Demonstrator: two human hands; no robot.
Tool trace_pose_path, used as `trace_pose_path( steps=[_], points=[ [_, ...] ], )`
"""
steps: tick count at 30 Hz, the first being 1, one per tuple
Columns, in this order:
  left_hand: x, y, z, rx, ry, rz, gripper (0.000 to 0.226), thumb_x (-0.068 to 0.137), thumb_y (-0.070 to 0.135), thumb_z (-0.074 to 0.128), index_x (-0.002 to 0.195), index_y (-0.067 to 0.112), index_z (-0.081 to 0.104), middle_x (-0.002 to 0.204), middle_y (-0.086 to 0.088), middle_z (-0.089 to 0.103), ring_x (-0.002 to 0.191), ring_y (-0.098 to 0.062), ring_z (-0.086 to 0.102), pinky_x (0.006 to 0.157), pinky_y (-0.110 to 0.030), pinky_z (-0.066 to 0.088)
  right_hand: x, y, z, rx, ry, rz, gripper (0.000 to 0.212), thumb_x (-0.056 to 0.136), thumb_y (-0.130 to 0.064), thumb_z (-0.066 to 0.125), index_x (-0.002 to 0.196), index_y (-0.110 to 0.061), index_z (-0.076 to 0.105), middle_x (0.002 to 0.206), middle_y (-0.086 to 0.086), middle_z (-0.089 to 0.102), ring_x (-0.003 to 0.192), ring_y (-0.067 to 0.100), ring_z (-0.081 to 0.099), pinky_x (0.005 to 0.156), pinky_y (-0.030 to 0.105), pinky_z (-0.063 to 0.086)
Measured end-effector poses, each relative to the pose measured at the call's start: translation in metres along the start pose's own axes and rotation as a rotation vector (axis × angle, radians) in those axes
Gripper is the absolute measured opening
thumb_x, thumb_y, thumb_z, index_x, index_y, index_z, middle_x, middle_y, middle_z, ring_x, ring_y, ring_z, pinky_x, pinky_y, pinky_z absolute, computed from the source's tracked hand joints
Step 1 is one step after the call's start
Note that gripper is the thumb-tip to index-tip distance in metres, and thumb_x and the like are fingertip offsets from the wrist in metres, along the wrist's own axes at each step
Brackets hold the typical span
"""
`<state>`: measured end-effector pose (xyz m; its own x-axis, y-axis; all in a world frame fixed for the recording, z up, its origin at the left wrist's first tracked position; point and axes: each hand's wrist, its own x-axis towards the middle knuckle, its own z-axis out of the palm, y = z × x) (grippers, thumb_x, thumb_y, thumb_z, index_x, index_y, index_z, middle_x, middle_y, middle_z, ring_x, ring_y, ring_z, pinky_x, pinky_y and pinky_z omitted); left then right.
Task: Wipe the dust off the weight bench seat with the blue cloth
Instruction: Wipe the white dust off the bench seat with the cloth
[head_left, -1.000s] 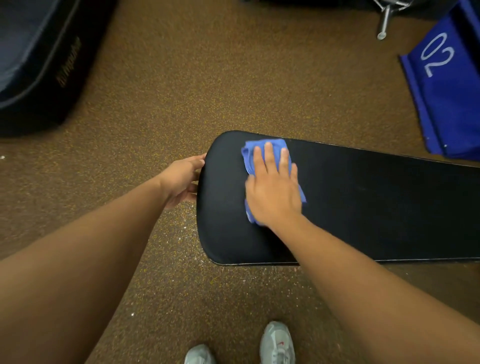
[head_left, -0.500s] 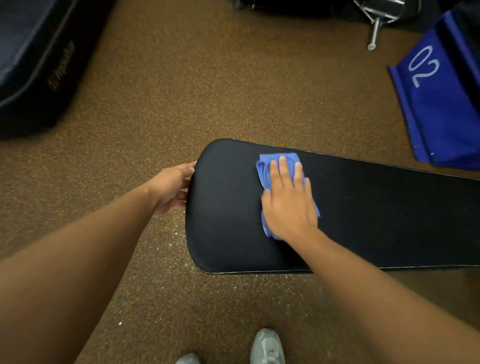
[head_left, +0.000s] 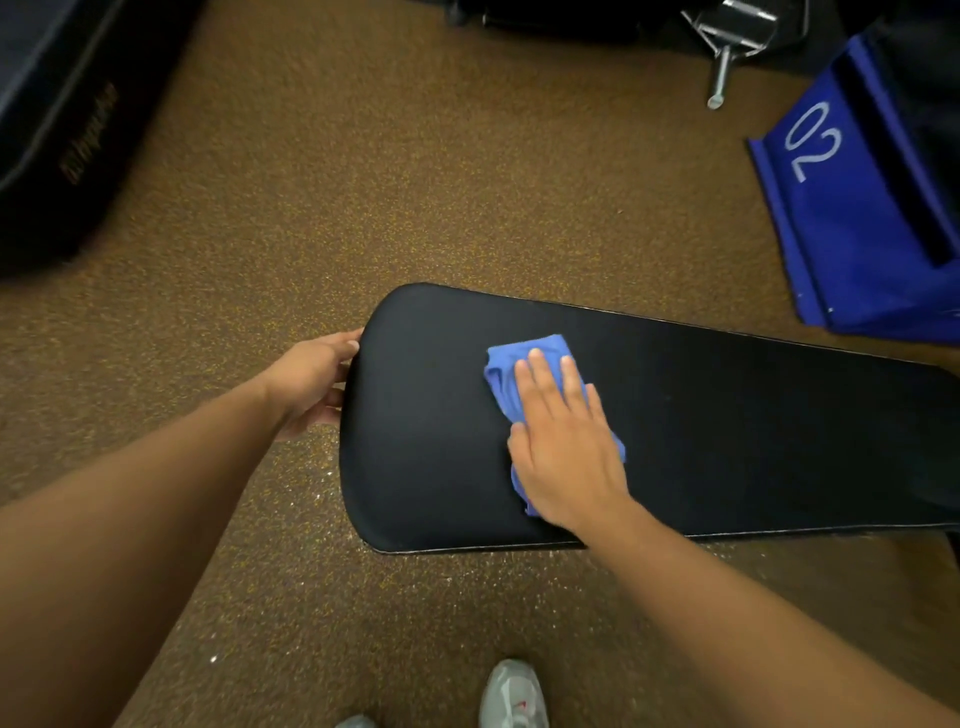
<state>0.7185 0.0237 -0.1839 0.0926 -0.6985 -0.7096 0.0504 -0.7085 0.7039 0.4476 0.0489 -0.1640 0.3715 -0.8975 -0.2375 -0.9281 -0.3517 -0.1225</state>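
The black padded bench seat (head_left: 727, 415) runs from the centre of the view out past the right edge. On its left part lies the folded blue cloth (head_left: 506, 376), pressed flat under my right hand (head_left: 563, 441), whose fingers are together and point away from me. The cloth shows beyond the fingertips and at both sides of the palm. My left hand (head_left: 311, 382) grips the rounded left end of the seat, fingers curled over its edge.
Brown speckled floor surrounds the bench. A dark padded block (head_left: 57, 130) lies at the top left. A blue box marked 02 (head_left: 852, 208) stands at the top right, a metal pin and bracket (head_left: 727, 57) beside it. My grey shoe (head_left: 511, 696) is at the bottom.
My right hand has slid the cloth to the right along the seat, away from the rounded end. My left hand has stayed on the seat's end.
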Motion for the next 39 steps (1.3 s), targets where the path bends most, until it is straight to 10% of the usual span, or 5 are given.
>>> trace_pose_path(
  steps=[5,15,25,34,39],
  points=[
    [-0.005,0.002,0.005,0.033,0.030,0.008,0.037,0.103,0.032,0.028,0.132,0.036,0.052,0.114,-0.002,0.067,0.102,-0.029,0.064,0.091,-0.044,0.047,0.049,-0.039,-0.006,0.022,0.033,0.076,0.063,0.098,-0.031,0.025,0.152,-0.012,-0.003,0.161,0.006,-0.006,0.146,0.034,-0.010,0.118,0.050,0.003],
    [-0.025,-0.015,0.006,0.109,0.241,0.139,0.045,0.081,0.051,0.055,0.123,0.035,0.061,0.122,0.003,0.066,0.110,-0.022,0.061,0.095,-0.046,0.049,-0.025,-0.062,0.021,0.015,0.090,-0.130,0.061,0.094,-0.039,0.031,0.149,-0.015,0.026,0.159,0.005,0.020,0.146,0.031,0.015,0.112,0.053,0.027],
    [-0.063,-0.006,0.042,0.914,0.174,0.636,0.061,0.089,0.044,0.044,0.146,0.024,0.035,0.157,-0.007,0.025,0.145,-0.026,0.017,0.117,-0.044,0.019,-0.026,-0.036,-0.004,0.102,-0.111,-0.244,0.097,0.082,-0.073,0.038,0.152,-0.019,-0.002,0.160,0.000,-0.016,0.142,0.021,-0.027,0.118,0.044,-0.005],
    [-0.062,0.034,0.112,1.614,-0.243,0.834,0.065,0.094,0.028,0.043,0.151,0.034,0.011,0.160,0.004,0.009,0.146,-0.021,0.009,0.112,-0.044,0.024,-0.043,-0.025,-0.017,0.267,0.081,0.338,0.069,0.089,-0.057,0.048,0.144,-0.018,0.033,0.132,0.000,0.047,0.121,0.020,0.042,0.096,0.038,0.039],
    [-0.068,0.036,0.119,1.858,-0.076,0.891,0.055,0.091,0.036,0.046,0.142,0.025,0.032,0.139,0.000,0.039,0.125,-0.024,0.033,0.090,-0.037,0.034,-0.037,-0.024,-0.025,0.525,-0.045,0.443,0.033,0.086,-0.048,0.060,0.105,-0.021,0.056,0.104,0.000,0.062,0.098,0.023,0.058,0.077,0.034,0.047]
  ],
)
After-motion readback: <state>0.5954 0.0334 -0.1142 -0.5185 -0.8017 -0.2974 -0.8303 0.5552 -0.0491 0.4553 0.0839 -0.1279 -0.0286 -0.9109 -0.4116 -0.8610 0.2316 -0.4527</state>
